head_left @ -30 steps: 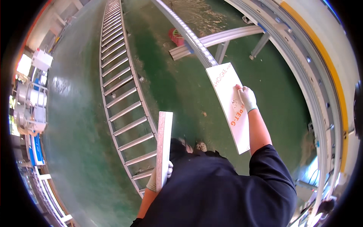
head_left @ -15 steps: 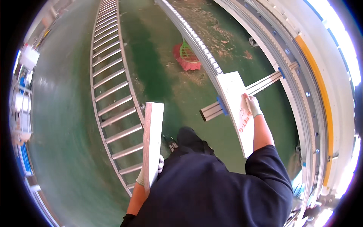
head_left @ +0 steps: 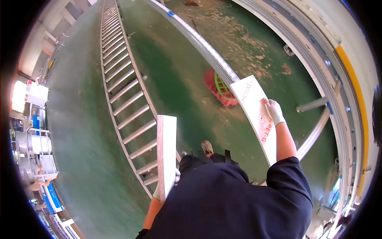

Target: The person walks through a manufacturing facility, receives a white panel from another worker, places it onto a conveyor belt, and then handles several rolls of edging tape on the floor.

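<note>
My left hand [head_left: 177,175], in a pale glove, is closed round the lower part of a long white panel [head_left: 168,147]. The panel stands steeply in front of my left side, its thick pinkish-grey edge facing left. My gloved right hand [head_left: 274,110] is closed at the right edge of a white board [head_left: 254,105], with fingertips on its top face. Red and grey print marks that face. Slanting away from me, the board lies in line with a long metal rail [head_left: 207,51], which passes out of sight beneath it. The board's near end is partly behind my right arm.
On the left a long metal ladder-like frame [head_left: 135,113] runs along the green floor. Shavings and a red mop head with a green frame [head_left: 221,89] lie beyond the rail. Curved metal rails with a yellow strip [head_left: 354,87] border the right side. Equipment [head_left: 38,143] stands far left.
I have moved forward, so mop and ladder frame appear shifted right and lower. The board has moved along the rail with my right hand. My left hand still holds its panel.
</note>
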Demonstrator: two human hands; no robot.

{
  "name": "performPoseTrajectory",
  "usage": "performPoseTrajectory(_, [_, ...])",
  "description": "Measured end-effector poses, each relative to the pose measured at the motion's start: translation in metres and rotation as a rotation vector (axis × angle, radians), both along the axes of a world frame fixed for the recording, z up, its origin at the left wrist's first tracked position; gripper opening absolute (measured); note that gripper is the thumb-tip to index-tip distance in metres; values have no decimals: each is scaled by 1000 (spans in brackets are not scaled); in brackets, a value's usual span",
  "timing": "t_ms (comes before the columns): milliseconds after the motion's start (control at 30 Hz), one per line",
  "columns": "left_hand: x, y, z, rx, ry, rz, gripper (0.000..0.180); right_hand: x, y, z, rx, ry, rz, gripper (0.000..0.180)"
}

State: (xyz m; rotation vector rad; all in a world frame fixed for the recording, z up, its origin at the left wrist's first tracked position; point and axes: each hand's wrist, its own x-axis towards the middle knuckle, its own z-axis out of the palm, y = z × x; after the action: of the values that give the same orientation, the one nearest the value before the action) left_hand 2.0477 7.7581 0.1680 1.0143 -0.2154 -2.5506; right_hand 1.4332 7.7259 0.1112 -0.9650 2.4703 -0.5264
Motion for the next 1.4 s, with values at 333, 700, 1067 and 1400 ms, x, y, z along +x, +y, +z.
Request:
performPoseTrajectory(333, [25,-367,-40,-160,-308,-10,50,26,-413,-25,-86,-84,-7,63])
performPoseTrajectory(700, [59,-824,-15,-76,-195,-72,27,31,-795,-20,-122,-154,-82,68])
performPoseTrajectory(1067, [62,-1250,-24,-100,-195,61,32,33,-1260,-55,-7,-153,12,69])
performPoseTrajectory(1400, [95,-1594,-69,-137,-316,42,43,61,-1637,-69,-24,-88,50,69])
